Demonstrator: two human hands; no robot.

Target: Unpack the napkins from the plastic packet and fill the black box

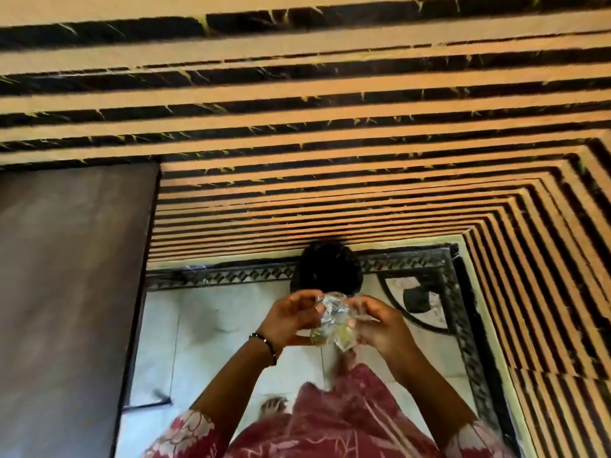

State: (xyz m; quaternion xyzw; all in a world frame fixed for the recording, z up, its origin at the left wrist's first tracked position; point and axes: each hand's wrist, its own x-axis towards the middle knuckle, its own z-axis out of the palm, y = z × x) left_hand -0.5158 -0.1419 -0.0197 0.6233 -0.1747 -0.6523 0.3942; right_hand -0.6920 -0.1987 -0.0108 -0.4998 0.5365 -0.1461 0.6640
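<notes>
A crumpled clear plastic packet sits between both my hands at chest height, bunched into a ball with a yellowish patch at its lower edge. My left hand grips its left side, and a dark bead bracelet circles that wrist. My right hand grips its right side. No napkins show. A round black object stands on the floor just beyond my hands, at the foot of the striped wall; I cannot tell whether it is the black box.
A wall of orange and black horizontal slats fills the upper view and turns a corner at the right. A dark brown panel stands at the left. Pale floor tiles with a patterned black border lie below. My toes show beneath a red patterned garment.
</notes>
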